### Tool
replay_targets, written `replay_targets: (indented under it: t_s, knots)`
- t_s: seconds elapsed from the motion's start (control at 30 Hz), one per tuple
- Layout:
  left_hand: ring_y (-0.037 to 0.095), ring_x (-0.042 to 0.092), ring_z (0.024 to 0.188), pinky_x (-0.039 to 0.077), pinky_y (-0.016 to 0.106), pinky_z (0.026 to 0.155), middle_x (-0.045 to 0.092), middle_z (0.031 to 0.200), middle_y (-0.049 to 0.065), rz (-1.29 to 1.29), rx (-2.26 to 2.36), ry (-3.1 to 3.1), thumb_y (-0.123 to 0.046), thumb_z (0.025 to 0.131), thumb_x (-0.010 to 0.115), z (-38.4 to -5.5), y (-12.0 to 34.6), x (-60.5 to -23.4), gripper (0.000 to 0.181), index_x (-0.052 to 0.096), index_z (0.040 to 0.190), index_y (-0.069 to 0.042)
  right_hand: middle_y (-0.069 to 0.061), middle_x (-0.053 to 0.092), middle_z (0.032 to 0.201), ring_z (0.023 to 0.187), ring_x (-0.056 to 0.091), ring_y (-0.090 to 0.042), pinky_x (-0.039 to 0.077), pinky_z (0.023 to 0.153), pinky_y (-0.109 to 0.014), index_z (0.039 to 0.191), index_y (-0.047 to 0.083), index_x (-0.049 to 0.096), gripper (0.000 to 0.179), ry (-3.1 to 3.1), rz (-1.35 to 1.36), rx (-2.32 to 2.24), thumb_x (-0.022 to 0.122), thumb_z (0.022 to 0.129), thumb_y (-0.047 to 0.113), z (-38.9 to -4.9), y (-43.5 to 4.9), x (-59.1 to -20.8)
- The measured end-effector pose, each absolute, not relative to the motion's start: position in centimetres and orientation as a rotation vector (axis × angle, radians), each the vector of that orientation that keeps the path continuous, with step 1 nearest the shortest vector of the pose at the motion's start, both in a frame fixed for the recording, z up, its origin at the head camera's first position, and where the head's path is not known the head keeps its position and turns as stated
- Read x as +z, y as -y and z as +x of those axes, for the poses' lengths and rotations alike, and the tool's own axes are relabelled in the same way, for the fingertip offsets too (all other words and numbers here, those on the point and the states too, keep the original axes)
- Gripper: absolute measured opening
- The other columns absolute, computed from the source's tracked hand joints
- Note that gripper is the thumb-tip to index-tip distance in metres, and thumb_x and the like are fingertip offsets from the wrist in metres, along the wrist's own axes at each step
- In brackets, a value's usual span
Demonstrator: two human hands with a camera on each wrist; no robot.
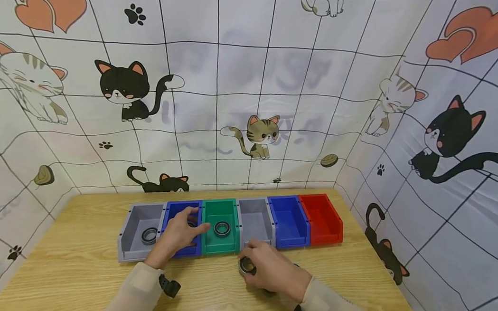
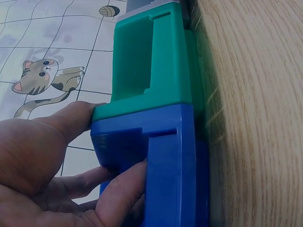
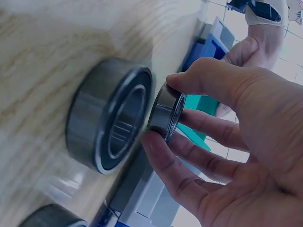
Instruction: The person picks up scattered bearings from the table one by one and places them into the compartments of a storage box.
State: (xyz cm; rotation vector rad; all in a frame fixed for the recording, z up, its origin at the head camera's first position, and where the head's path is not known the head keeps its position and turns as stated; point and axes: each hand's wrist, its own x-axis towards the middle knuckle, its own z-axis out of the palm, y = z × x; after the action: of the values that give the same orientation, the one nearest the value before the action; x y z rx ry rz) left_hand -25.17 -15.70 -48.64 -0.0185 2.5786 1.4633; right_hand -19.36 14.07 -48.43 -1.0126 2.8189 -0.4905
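- Left hand (image 1: 178, 233) is dipped into the left-hand blue plastic bin (image 2: 168, 189), fingers spread, thumb out by the wall it shares with the green plastic bin (image 1: 222, 247).
- There's a dark ring-shaped bearing (image 1: 192, 223) in that blue bin, mostly under the hand. Hard to say if any fingertips touch it, since the hand blocks the view.
- Right hand (image 1: 270, 267) is pinching a shiny steel ring bearing (image 3: 163, 112) between thumb and fingers, just in front of the right-hand grey plastic bin (image 1: 254, 217).
- Right wrist cam shows a thick steel bearing with a black seal (image 3: 85, 125) on the wood-grain table (image 1: 87, 241), near the held one, plus part of another round metal bearing (image 3: 49, 217) at the bottom edge.
- One dark metal ring (image 1: 150, 242) sits in the left-hand grey plastic bin (image 1: 137, 255), and a similar black-and-silver ring (image 1: 222, 235) is in the green one.
- Rounding out the row at the right: another blue plastic bin (image 1: 289, 222), then a red plastic bin (image 1: 321, 222).
- White cat-print sheeting (image 1: 201, 82) lines the back and sides.
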Motion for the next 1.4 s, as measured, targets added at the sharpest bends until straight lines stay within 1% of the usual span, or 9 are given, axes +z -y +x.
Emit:
replay_targets:
  t_s: [0.2,0.3,0.57,0.83,0.97,1.1,1.27,1.4]
  knots:
    - [0.041,0.082,0.119,0.075,0.048,0.088,0.060,0.163,0.035,-0.013,1.461,-2.579,-0.028,0.111,0.083,-25.1,15.7,-48.6,0.078,0.045,0.174,-0.001,-0.005,0.076,0.116,0.095,0.070,-0.006,0.064,0.082,-0.019,0.130,0.010,0.084,0.035,-2.851,-1.044,-0.518,0.094,0.099,0.022,-19.6,-14.4,-47.8]
    - [0.041,0.082,0.118,0.075,0.048,0.087,0.060,0.163,0.035,-0.012,1.460,-2.580,-0.028,0.111,0.083,-25.1,15.7,-48.6,0.078,0.045,0.174,-0.001,-0.006,0.077,0.116,0.095,0.070,-0.008,0.063,0.081,-0.020,0.129,0.010,0.085,0.033,-2.864,-1.051,-0.542,0.094,0.099,0.020,-19.7,-14.6,-47.5]
    - [0.038,0.083,0.114,0.075,0.047,0.086,0.061,0.163,0.035,-0.016,1.452,-2.586,-0.028,0.111,0.083,-25.0,15.7,-48.7,0.078,0.046,0.174,-0.001,-0.001,0.077,0.118,0.102,0.072,-0.011,0.067,0.087,-0.026,0.127,0.013,0.085,0.032,-2.909,-1.026,-0.518,0.095,0.097,0.021,-20.3,-15.0,-46.8]
    - [0.037,0.083,0.115,0.075,0.047,0.086,0.061,0.162,0.034,-0.021,1.459,-2.583,-0.029,0.110,0.084,-25.1,15.8,-48.7,0.079,0.046,0.174,-0.001,-0.003,0.078,0.118,0.097,0.071,-0.012,0.067,0.084,-0.027,0.128,0.011,0.085,0.035,-2.950,-1.005,-0.492,0.096,0.096,0.021,-21.3,-15.2,-46.5]
    - [0.037,0.084,0.115,0.075,0.047,0.087,0.061,0.163,0.034,-0.023,1.464,-2.580,-0.029,0.110,0.084,-25.1,15.8,-48.6,0.079,0.046,0.174,-0.002,-0.005,0.078,0.119,0.098,0.074,-0.015,0.069,0.086,-0.030,0.128,0.010,0.085,0.036,-2.966,-0.978,-0.485,0.096,0.095,0.020,-21.8,-15.2,-46.3]
    - [0.037,0.084,0.115,0.075,0.047,0.087,0.061,0.163,0.034,-0.023,1.464,-2.580,-0.030,0.110,0.084,-25.1,15.8,-48.6,0.079,0.046,0.174,-0.002,-0.007,0.078,0.121,0.098,0.073,-0.017,0.070,0.085,-0.031,0.129,0.008,0.085,0.039,-2.968,-0.965,-0.490,0.098,0.093,0.018,-22.5,-15.4,-46.3]
    - [0.035,0.084,0.113,0.075,0.047,0.087,0.061,0.163,0.033,-0.029,1.451,-2.586,-0.031,0.110,0.084,-25.1,15.7,-48.7,0.079,0.046,0.174,-0.002,-0.007,0.077,0.127,0.100,0.071,-0.017,0.070,0.088,-0.032,0.132,0.011,0.084,0.042,-2.978,-0.930,-0.452,0.097,0.093,0.017,-23.5,-15.5,-46.2]
    - [0.036,0.084,0.114,0.075,0.047,0.087,0.061,0.163,0.033,-0.036,1.449,-2.587,-0.030,0.110,0.084,-25.1,15.7,-48.6,0.079,0.046,0.174,-0.002,-0.005,0.077,0.127,0.100,0.070,-0.016,0.071,0.089,-0.031,0.134,0.013,0.084,0.042,-2.994,-0.915,-0.410,0.096,0.095,0.021,-24.3,-15.4,-46.1]
